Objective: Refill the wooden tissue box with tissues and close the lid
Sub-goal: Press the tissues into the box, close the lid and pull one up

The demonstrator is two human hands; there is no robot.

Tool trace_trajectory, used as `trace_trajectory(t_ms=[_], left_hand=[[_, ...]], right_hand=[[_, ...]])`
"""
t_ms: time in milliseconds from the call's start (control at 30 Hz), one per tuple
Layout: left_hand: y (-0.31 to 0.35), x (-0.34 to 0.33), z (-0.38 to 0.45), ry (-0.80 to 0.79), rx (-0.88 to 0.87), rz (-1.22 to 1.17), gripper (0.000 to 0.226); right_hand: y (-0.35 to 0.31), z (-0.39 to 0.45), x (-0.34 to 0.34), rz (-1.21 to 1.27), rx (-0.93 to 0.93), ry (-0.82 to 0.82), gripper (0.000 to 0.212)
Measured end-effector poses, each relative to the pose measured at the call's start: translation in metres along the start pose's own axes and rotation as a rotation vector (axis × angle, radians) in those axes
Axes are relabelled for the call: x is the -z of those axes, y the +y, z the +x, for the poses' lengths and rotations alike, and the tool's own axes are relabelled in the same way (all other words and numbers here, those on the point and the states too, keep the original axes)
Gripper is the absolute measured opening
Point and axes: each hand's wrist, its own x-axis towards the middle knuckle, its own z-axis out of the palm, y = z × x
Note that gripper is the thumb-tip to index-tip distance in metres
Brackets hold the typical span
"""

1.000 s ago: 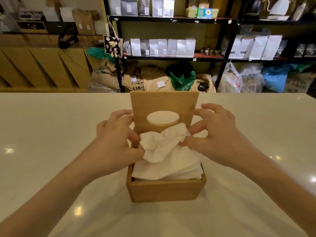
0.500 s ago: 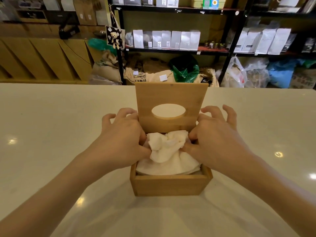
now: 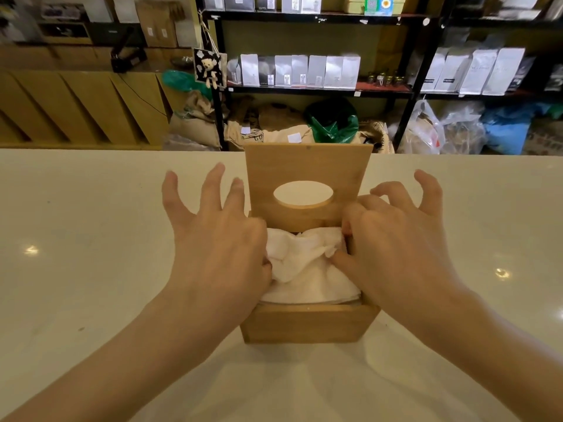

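White tissues (image 3: 307, 266) now pressed lower into wooden tissue box (image 3: 307, 322) at frame centre, pinched by left hand (image 3: 219, 248) and right hand (image 3: 393, 245), outer fingers newly splayed, lid (image 3: 308, 187) upright, unclosed.

No words or numbers can be read. The white bags (image 3: 316, 71) on the shelf (image 3: 320, 89) have small labels, and the sacks (image 3: 259, 132) on the floor have dark print, but all of it is too blurry to read.
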Motion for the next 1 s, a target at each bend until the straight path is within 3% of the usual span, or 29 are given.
trace_trajectory(t_ms=[67, 133, 233, 367, 500, 600, 800, 1000], left_hand=[[-0.006, 0.000, -0.006, 0.101, 0.009, -0.042, 0.033], [-0.016, 0.002, -0.010, 0.196, -0.041, -0.161, 0.023], [-0.026, -0.002, -0.015, 0.208, -0.150, -0.330, 0.025], [-0.031, -0.011, -0.016, 0.230, -0.229, -0.482, 0.023], [-0.031, -0.017, -0.015, 0.246, -0.210, -0.567, 0.027], [-0.028, -0.024, -0.012, 0.272, -0.191, -0.481, 0.030], [-0.030, -0.024, -0.003, 0.238, -0.162, -0.224, 0.062], [-0.026, -0.016, -0.004, 0.137, -0.206, -0.097, 0.059]], right_hand=[[0.009, -0.001, 0.006, 0.093, -0.013, 0.007, 0.031], [0.021, -0.003, 0.013, 0.232, 0.009, 0.018, 0.025], [0.031, -0.009, 0.017, 0.468, 0.071, -0.023, 0.011], [0.031, -0.016, 0.002, 0.618, 0.100, -0.072, 0.024], [0.025, -0.019, -0.010, 0.538, 0.092, -0.016, 0.033], [0.020, -0.018, -0.016, 0.398, 0.100, 0.056, 0.049], [0.016, -0.014, -0.011, 0.218, 0.100, 0.004, 0.053], [0.016, -0.011, 0.000, 0.169, 0.188, -0.094, 0.064]])
